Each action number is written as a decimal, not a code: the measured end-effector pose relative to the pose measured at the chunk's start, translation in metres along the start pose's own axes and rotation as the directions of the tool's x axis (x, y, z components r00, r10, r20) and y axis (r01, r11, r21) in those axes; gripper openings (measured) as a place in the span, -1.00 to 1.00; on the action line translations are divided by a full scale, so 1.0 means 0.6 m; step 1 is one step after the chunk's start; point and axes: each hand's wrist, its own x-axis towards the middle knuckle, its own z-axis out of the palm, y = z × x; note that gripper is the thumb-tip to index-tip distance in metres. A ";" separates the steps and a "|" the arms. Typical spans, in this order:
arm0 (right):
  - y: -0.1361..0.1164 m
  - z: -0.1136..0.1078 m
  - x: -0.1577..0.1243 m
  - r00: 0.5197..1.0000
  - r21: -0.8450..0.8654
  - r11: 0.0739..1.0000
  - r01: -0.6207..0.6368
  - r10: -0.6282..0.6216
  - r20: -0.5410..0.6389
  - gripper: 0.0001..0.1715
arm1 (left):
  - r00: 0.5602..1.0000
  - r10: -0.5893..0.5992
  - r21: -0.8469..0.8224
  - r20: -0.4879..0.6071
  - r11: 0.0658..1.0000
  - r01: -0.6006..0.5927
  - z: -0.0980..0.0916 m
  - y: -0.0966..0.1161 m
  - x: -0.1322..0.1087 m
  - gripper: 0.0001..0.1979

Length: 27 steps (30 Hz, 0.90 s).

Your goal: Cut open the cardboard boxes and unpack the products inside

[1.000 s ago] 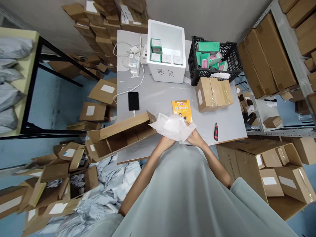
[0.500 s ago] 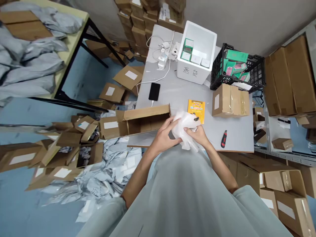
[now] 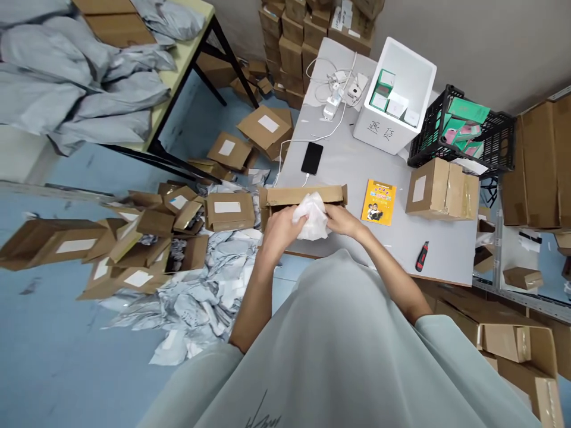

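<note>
A crumpled white wrapped bundle (image 3: 312,216) is held between my two hands over the open cardboard box (image 3: 295,193) near the table's front edge. My left hand (image 3: 282,230) grips the bundle's left side, fingers closed on it. On its right side, my right hand (image 3: 342,220) holds it too, its fingertips partly hidden behind the white material. The bundle covers part of the box's opening. A yellow book (image 3: 379,202) lies flat to the right of my right hand.
On the grey table (image 3: 348,172) are a black phone (image 3: 311,158), a red-and-black cutter (image 3: 422,256), a closed carton (image 3: 439,189), a white foam box (image 3: 379,129) and a black crate (image 3: 499,142). Cartons and grey bags lie on the floor at left.
Both hands have carried the white bundle left, from beside the book to over the open box. The yellow book is now uncovered. The view has shifted, and the box sits closer to my body's midline.
</note>
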 end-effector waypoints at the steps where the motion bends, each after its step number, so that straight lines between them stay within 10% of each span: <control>1: 0.009 0.009 0.012 0.997 -0.044 0.999 -0.032 0.035 0.070 -0.68 | 0.997 -0.001 0.050 0.082 0.999 -0.003 0.003 -0.008 0.006 -0.69; 12: 0.008 0.076 0.013 0.992 -0.105 0.987 -0.119 0.115 -0.050 -0.07 | 0.949 -0.192 0.194 0.251 0.970 0.145 0.048 -0.023 0.108 -0.54; 16: 0.020 0.080 0.020 0.993 -0.141 0.983 -0.117 0.113 -0.038 -0.31 | 0.922 -0.229 0.203 0.312 0.964 0.170 0.055 -0.018 0.127 -0.58; 27: 0.004 0.045 -0.060 0.975 -0.139 0.990 0.009 -0.040 -0.219 -0.47 | 0.999 0.010 -0.034 0.032 0.999 -0.009 0.000 0.000 0.030 -0.41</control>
